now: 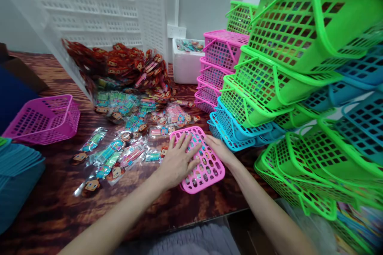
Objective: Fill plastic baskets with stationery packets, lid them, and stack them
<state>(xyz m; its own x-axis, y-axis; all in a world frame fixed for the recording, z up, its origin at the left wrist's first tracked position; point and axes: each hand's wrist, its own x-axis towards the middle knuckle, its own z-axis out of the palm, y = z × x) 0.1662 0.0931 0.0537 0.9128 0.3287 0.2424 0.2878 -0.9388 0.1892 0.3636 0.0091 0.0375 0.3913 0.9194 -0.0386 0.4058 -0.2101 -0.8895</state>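
A pink plastic basket [206,167] sits near the table's front edge, its flat lattice top facing me, with colourful packets showing through the oval holes. My left hand [178,161] lies on this top with fingers spread. Around the basket's far right edge is my right hand [220,149], its fingertips partly hidden by the rim. Just left of the basket, clear-wrapped packets [131,153] with cartoon-head tops are scattered over the dark wood-grain table [143,207].
A tipped white crate [98,12] spills more packets at the back. Green baskets [287,36], pink baskets [221,53] and blue baskets [236,127] stand stacked on the right. A magenta basket [48,121] and blue sheets [20,163] lie left. A white foam box [187,65] stands behind.
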